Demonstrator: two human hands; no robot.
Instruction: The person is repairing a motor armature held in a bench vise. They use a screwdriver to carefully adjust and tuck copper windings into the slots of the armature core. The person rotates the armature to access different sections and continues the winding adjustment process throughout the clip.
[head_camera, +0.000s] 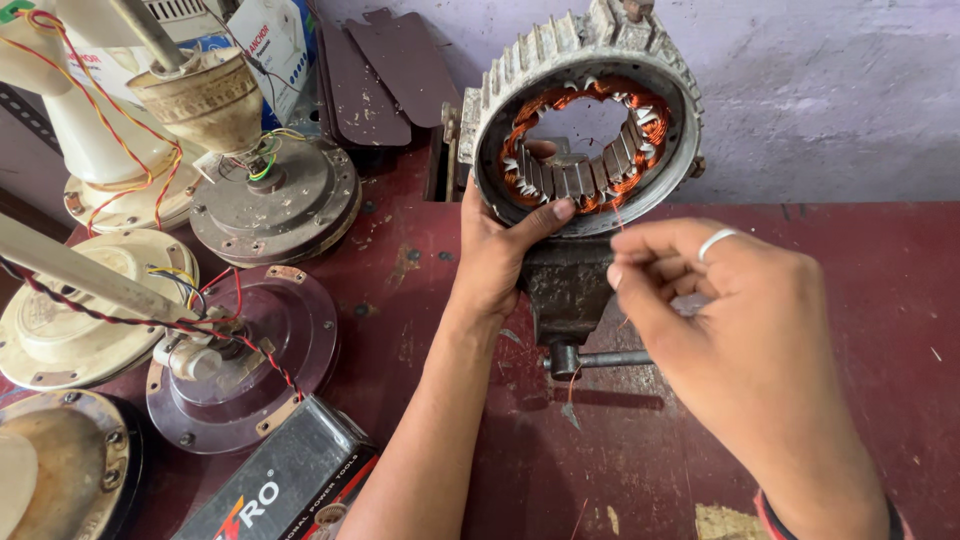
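Fingers (640, 262) of your right hand (730, 330) are pinched together on a thin copper wire (618, 215) that runs up to the windings; the other fingers are curled in, and one carries a pale ring (716, 242). Your left hand (495, 255) is clamped on the lower left rim of the motor stator (585, 120), thumb laid across the front edge and pointing right, remaining fingers behind the housing and mostly hidden.

Condition of the stator: a round, grey, ribbed metal housing, worn and grimy, standing on edge with its open face tilted toward you. Copper coils ring the inside, with white insulation slips showing between them and grey steel laminations exposed along the lower arc. It sits on top of a dark bench vise (568, 285), whose handle bar (600, 358) projects to the right below your right hand. The vise stands on a dark red table (870, 300), close to the rear wall (820, 90).

Pose: your left forearm rises from the bottom centre, wrist straight. Your right hand enters from the lower right, back of the hand facing up, just in front of the vise.

To the left on the table lie several ceiling fan motors (275, 195) with loose coloured leads, and a black tool box (285, 485).
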